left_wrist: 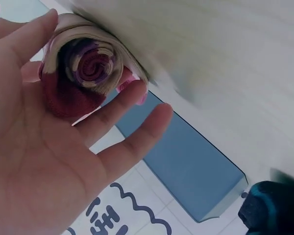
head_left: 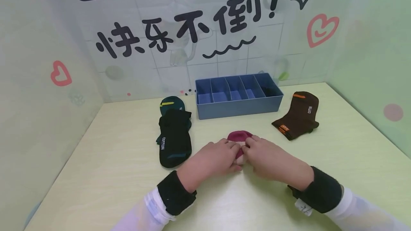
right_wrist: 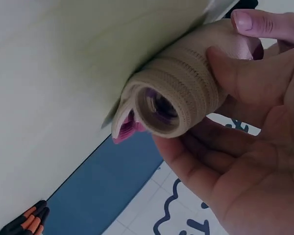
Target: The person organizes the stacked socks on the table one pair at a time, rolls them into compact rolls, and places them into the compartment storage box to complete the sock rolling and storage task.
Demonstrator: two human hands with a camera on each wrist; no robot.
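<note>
A beige and crimson sock, rolled into a tight spiral, lies on the table between both hands in the head view. The left hand grips one end of the roll, two of its fingers reaching out past it. On the other end, the right hand holds the beige ribbed side between thumb and fingers. A pink part of the sock pokes out under the roll, towards the box. Much of the roll is hidden by the hands in the head view.
Behind the hands stands a blue divided box, something dark in its rightmost compartment. Dark green socks and black socks lie overlapped at the left. Brown socks with orange marks lie at the right. A printed curtain hangs behind the table.
</note>
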